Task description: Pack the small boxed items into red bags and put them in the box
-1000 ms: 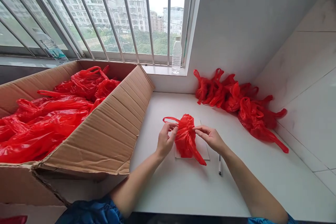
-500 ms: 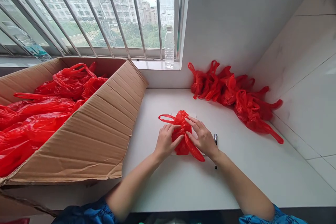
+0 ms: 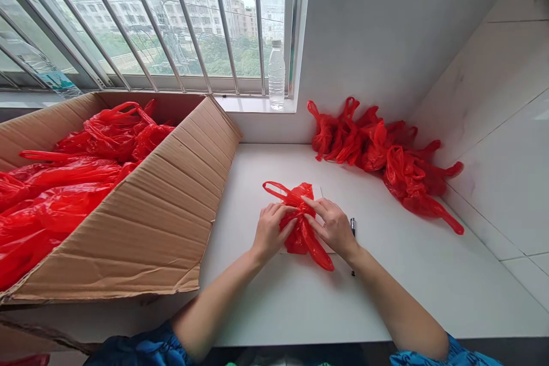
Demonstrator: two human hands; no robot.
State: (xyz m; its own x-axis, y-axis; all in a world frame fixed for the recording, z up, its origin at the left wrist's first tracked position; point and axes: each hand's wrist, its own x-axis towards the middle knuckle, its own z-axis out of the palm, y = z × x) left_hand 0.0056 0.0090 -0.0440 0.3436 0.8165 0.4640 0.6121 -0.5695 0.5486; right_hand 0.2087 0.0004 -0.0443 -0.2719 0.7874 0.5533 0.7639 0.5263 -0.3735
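On the white table a red plastic bag (image 3: 299, 243) lies gathered at its middle. One handle loop sticks out to the upper left, and a twisted end points to the lower right. My left hand (image 3: 270, 231) holds its left side, with thumb and fingers pinched on the plastic. From the right, my right hand (image 3: 335, 227) grips near the gathered middle, fingertips pressing on it. What lies under the fingertips is partly hidden. Beneath the bag, a white sheet (image 3: 318, 191) shows at its edges. A black pen (image 3: 353, 227) is beside my right wrist, partly covered by it.
A large cardboard box (image 3: 141, 229) filled with red plastic bags (image 3: 81, 177) stands at left. More red bags (image 3: 377, 148) are heaped against the wall at back right. One clear bottle (image 3: 277, 77) stands on the windowsill; another bottle (image 3: 60, 81) leans behind the window bars (image 3: 189, 23).
The bag's handle loop has shifted slightly right and up, and its twisted end reaches a little lower. Both hands stay on the bag, with small finger movements.
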